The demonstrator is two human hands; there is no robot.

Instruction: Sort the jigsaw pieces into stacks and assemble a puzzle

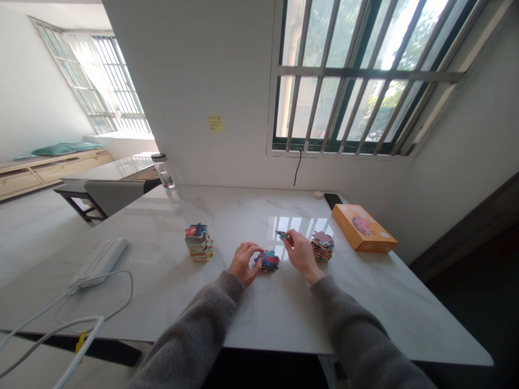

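My left hand (245,262) grips the left side of a low stack of jigsaw puzzle pieces (269,260) at the middle of the table, thumb at the near side and fingers curled over the back. Above and to the right of that stack, my right hand (300,253) pinches a jigsaw puzzle piece (283,235) between thumb and fingers. Just right of my right hand stands a taller puzzle stack (323,246) with a mauve piece on top. Another tall stack (199,243), topped by a dark blue and red piece, rises farther left.
An orange box (363,228) and a black phone (333,201) lie at the back right of the white marbled table (235,210). A clear bottle (164,172) stands at the far left corner. A white power strip (99,262) with cables lies at the left.
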